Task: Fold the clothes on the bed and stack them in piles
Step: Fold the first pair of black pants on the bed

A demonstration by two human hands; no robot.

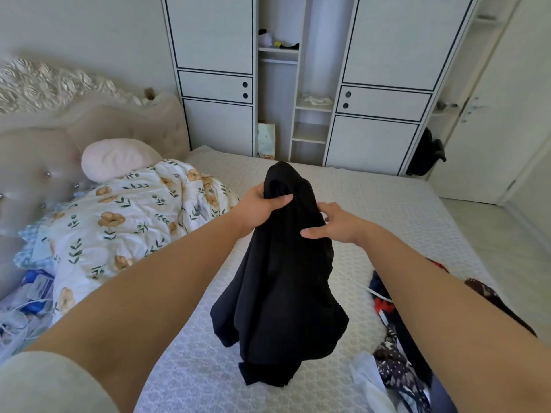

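A black garment [280, 296] hangs bunched above the bed [387, 210], its lower hem reaching down near the mattress. My left hand [258, 208] grips its top, fingers and thumb curled round the fabric. My right hand [334, 222] is on the garment's right side a little lower, thumb pressed against the cloth and fingers behind it; how firmly it holds is hard to tell. A heap of unfolded clothes [399, 362], dark, patterned and red, lies at the bed's right front, partly behind my right forearm.
A floral duvet [125, 222] and a pink pillow [119, 158] fill the bed's left side before a padded headboard [89, 126]. Packets and cords [32, 293] lie at the far left. White wardrobes [298, 84] stand beyond the bed; a dark bag [426, 153] stands against them.
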